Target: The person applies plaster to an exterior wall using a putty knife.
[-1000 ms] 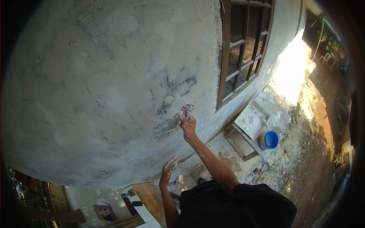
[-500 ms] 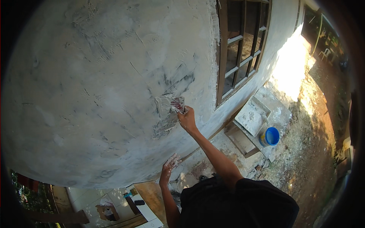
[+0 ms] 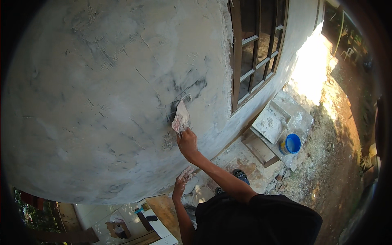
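Note:
My right hand (image 3: pixel 188 143) is closed round the handle end of a putty knife (image 3: pixel 181 115) coated in pale putty. Its broad blade points up along the grey wall (image 3: pixel 102 122), beside dark scuffed patches and rough putty marks. Whether the blade edge touches the surface I cannot tell. Lower down, my left hand (image 3: pixel 182 182) is held close to the wall with its fingers stretched out. White putty smears that hand, and nothing shows in its grasp.
A window (image 3: pixel 257 53) with brown bars is set in the wall at upper right. Below it, a putty-smeared tray (image 3: pixel 270 123) rests on a box-like stand (image 3: pixel 261 152), beside a blue bucket (image 3: pixel 291 143). At lower left, a cardboard box (image 3: pixel 117 230) sits on pale tiles.
My right hand has moved down and left, and the putty knife has turned from sideways to pointing upward. My left hand stays nearly in place. A shoe has come into view below my right forearm.

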`<action>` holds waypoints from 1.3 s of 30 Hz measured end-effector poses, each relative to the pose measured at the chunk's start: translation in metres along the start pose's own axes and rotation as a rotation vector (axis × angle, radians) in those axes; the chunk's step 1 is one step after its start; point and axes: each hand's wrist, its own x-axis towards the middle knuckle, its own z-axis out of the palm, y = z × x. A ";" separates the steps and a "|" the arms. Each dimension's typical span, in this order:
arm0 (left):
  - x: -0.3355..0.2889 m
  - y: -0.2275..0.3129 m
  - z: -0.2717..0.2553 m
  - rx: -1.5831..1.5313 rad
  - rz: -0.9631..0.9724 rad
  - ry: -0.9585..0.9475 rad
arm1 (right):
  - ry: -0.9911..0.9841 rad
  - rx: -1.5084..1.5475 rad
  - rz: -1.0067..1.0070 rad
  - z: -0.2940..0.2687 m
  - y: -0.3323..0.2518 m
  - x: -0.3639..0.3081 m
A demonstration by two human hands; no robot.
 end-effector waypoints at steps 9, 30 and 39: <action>-0.019 0.017 0.003 -0.037 -0.024 0.031 | -0.092 0.116 -0.011 -0.019 -0.001 -0.031; -0.020 0.025 0.010 0.036 -0.059 0.064 | 0.305 0.466 0.270 -0.080 0.057 0.052; -0.033 0.042 0.016 -0.007 -0.053 0.089 | 0.132 0.042 -0.093 0.026 0.019 -0.009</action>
